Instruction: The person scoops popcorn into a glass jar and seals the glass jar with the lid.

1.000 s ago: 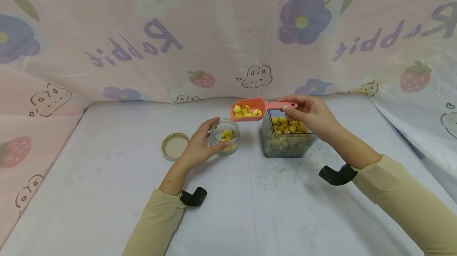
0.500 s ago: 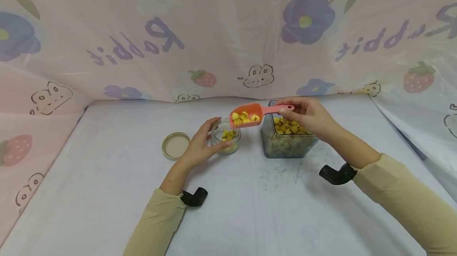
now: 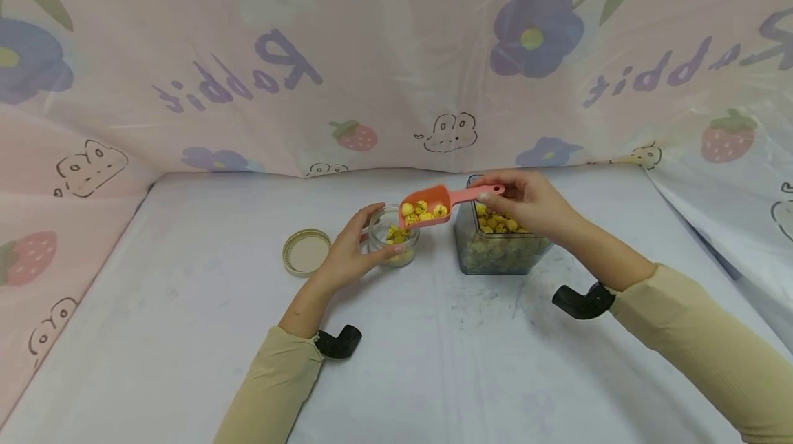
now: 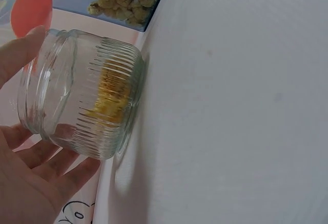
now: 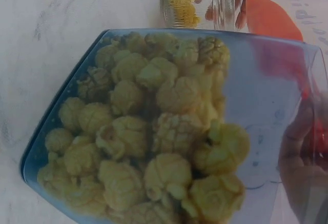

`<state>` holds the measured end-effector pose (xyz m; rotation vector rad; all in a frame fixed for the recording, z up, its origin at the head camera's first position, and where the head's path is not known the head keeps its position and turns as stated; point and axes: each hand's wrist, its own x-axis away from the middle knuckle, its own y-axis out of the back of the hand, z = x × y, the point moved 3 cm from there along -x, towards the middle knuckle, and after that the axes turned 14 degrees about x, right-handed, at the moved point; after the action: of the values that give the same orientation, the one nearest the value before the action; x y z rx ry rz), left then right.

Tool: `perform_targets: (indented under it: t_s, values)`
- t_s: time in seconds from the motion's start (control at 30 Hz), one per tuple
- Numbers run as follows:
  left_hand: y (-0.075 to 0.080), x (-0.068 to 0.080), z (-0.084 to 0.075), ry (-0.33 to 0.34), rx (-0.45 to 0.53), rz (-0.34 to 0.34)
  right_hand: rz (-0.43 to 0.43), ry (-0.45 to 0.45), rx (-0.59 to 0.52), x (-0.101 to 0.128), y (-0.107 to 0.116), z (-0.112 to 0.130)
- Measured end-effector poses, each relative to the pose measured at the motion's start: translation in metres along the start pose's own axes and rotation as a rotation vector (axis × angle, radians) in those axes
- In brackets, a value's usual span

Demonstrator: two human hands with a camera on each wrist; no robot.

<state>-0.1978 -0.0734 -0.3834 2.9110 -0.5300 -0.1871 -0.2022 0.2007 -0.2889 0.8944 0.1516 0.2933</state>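
My left hand [image 3: 347,251] grips a small ribbed glass jar [image 3: 394,241] that stands on the table with some yellow popcorn at its bottom; the jar [image 4: 82,96] fills the left wrist view. My right hand [image 3: 526,203] pinches the handle of a pink scoop [image 3: 434,204] loaded with yellow popcorn. The scoop's mouth tilts down over the jar's rim. Under the right hand stands a square clear container [image 3: 498,248] full of popcorn [image 5: 154,131], close up in the right wrist view.
A round beige lid [image 3: 305,252] lies flat left of the jar. The white table [image 3: 186,334] is walled by a pink printed sheet [image 3: 396,58] at the back and both sides.
The scoop has moved down and to the left, from above the container to the jar's rim, and tilted more. The left hand and jar stayed put.
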Motion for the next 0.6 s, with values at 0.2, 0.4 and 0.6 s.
perform_targets:
  t_s: [0.2, 0.4, 0.6]
  values:
    - [0.0000, 0.0000, 0.0008, -0.009, -0.001, 0.001, 0.002, 0.019, 0.030, 0.0000, -0.0005, 0.0031]
    - [-0.0005, 0.0004, -0.0011, -0.022, 0.007, 0.003, -0.004, 0.044, 0.035, -0.0001, -0.0002, 0.0061]
    - [-0.0005, 0.0002, -0.0018, -0.013, 0.004, 0.006, 0.000, 0.046, 0.054, -0.0013, 0.0000, 0.0071]
